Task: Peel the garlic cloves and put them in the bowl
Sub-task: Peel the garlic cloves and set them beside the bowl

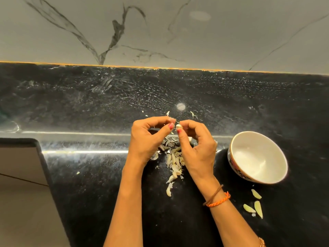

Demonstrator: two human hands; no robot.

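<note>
Your left hand [149, 138] and right hand [194, 145] both pinch one garlic clove [178, 126], mid-peel; bowl [258, 157] at 3 o'clock looks empty; unpeeled cloves [173, 163] remain beneath

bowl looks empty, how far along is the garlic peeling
Early to midway. Done: a pile of skins lies on the counter, and three cloves sit beside the bowl, not in it. In hand: both the left hand and the right hand pinch one clove. Left: the bowl looks empty.
</note>
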